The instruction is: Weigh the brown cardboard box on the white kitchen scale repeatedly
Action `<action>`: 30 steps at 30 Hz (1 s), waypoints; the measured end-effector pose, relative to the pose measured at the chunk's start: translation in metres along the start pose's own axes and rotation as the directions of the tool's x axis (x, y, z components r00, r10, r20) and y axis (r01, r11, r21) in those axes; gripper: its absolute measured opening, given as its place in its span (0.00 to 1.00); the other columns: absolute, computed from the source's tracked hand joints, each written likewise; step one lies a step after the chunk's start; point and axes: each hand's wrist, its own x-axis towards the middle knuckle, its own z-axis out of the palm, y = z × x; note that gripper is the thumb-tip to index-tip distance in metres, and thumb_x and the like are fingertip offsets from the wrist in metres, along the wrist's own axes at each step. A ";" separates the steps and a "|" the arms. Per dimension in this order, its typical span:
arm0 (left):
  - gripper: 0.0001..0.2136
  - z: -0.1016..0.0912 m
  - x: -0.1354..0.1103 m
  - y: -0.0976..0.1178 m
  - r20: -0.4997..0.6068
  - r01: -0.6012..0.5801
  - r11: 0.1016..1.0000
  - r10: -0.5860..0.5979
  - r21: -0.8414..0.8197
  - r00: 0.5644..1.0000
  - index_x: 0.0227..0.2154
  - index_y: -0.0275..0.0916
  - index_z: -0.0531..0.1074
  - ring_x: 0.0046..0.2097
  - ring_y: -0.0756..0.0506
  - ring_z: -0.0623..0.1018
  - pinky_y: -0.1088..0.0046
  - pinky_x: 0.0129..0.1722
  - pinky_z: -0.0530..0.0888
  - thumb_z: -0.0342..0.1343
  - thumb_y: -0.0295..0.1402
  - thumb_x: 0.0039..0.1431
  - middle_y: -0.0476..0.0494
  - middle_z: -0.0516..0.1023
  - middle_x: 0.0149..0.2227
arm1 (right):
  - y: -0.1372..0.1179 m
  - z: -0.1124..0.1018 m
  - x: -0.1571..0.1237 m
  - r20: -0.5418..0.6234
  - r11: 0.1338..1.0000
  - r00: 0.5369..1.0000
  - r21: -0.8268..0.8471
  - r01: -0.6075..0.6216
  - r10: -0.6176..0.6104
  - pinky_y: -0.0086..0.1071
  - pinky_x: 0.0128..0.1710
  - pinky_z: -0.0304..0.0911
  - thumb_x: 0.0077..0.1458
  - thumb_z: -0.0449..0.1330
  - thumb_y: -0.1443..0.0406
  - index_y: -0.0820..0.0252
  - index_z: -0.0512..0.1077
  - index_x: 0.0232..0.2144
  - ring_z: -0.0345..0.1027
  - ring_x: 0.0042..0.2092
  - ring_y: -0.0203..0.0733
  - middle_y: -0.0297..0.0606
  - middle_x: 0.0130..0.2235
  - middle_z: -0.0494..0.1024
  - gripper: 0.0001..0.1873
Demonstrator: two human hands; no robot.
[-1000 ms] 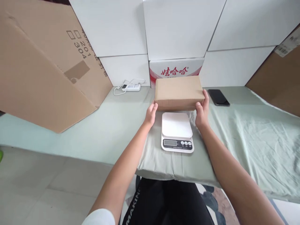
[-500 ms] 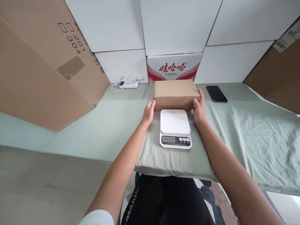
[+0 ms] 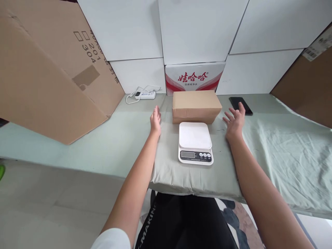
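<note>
A small brown cardboard box (image 3: 196, 107) rests on the cloth-covered table, directly behind a white kitchen scale (image 3: 195, 135). The scale's platform is bare and its display looks blank. To the left of the box, apart from it, my left hand (image 3: 155, 121) is held up with fingers stretched out. On the other side, my right hand (image 3: 235, 121) is spread open, clear of the box and just in front of a black phone (image 3: 240, 105). Neither hand holds anything.
Behind the box stands a white and red printed carton (image 3: 194, 77) against white panels (image 3: 192, 31). A white power strip (image 3: 145, 94) with a cable lies at the back left. Large brown cartons flank the table at left (image 3: 52, 79) and right (image 3: 311, 83).
Both hands have let go of the cardboard box and moved outward, the left one to the left and the right one to the right. The box stays behind the scale.
</note>
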 end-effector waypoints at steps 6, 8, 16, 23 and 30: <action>0.33 0.001 0.000 -0.007 0.098 -0.005 0.999 0.000 0.046 0.995 0.79 0.43 0.68 0.85 0.43 0.63 0.67 0.81 0.65 0.43 0.55 0.83 0.40 0.62 0.85 | 0.006 0.012 -0.009 0.171 1.000 0.985 -0.028 -0.009 0.013 0.59 0.73 0.71 0.54 0.66 0.37 0.39 0.72 0.69 0.78 0.68 0.58 0.41 0.69 0.82 0.44; 0.36 0.002 -0.001 -0.013 0.158 -0.021 0.997 0.010 0.071 0.987 0.78 0.41 0.70 0.85 0.40 0.63 0.64 0.82 0.65 0.47 0.58 0.80 0.38 0.64 0.84 | 0.008 0.015 -0.011 0.218 1.000 0.976 -0.030 -0.007 0.013 0.55 0.71 0.74 0.55 0.66 0.39 0.39 0.72 0.70 0.80 0.67 0.55 0.39 0.68 0.82 0.43; 0.43 0.005 -0.008 -0.025 0.347 -0.098 0.980 0.033 0.172 0.937 0.77 0.42 0.72 0.86 0.31 0.62 0.49 0.84 0.63 0.53 0.68 0.72 0.37 0.66 0.83 | 0.015 0.024 -0.019 0.380 0.991 0.922 -0.067 0.115 -0.082 0.57 0.72 0.74 0.59 0.64 0.38 0.40 0.62 0.80 0.75 0.72 0.57 0.40 0.75 0.78 0.52; 0.42 0.008 -0.019 -0.015 0.436 -0.205 0.962 0.108 0.181 0.893 0.74 0.44 0.75 0.85 0.30 0.64 0.47 0.85 0.61 0.54 0.69 0.70 0.40 0.72 0.81 | 0.009 0.024 -0.021 0.414 0.989 0.905 -0.062 0.134 -0.097 0.61 0.86 0.53 0.56 0.67 0.35 0.41 0.56 0.82 0.54 0.86 0.58 0.38 0.87 0.58 0.59; 0.46 0.014 -0.037 0.000 0.473 -0.319 0.931 0.203 0.179 0.857 0.74 0.43 0.75 0.85 0.29 0.64 0.47 0.85 0.60 0.56 0.73 0.66 0.37 0.73 0.80 | -0.005 0.029 -0.031 0.348 0.944 0.890 -0.037 0.327 -0.295 0.63 0.87 0.47 0.57 0.65 0.31 0.43 0.53 0.83 0.48 0.88 0.61 0.45 0.86 0.58 0.61</action>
